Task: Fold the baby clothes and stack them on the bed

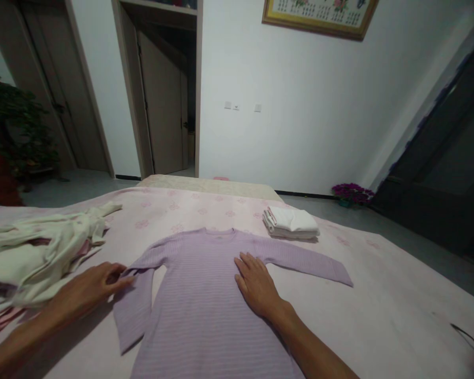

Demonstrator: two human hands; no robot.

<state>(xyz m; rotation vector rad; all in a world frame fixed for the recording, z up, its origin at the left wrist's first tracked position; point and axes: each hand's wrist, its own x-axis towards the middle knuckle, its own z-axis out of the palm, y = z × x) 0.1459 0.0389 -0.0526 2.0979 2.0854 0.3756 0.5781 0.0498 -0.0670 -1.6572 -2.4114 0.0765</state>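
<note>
A lilac striped long-sleeved shirt (211,284) lies spread out in front of me, its collar pointing away and its lower end cut off by the frame. Its right-hand sleeve stretches straight out to the side. The left-hand sleeve bends sharply, with its cuff end hanging toward me. My left hand (98,284) pinches that sleeve at the bend between thumb and fingers. Flat on the shirt's upper chest rests my right hand (256,281), fingers stretched out and holding nothing.
A pink-white patterned cloth (379,310) covers the surface. At the left is a loose heap of clothes (43,247), mostly cream. Beyond the right sleeve sits a folded white stack (292,221). A thin dark cord (468,334) lies at the right edge.
</note>
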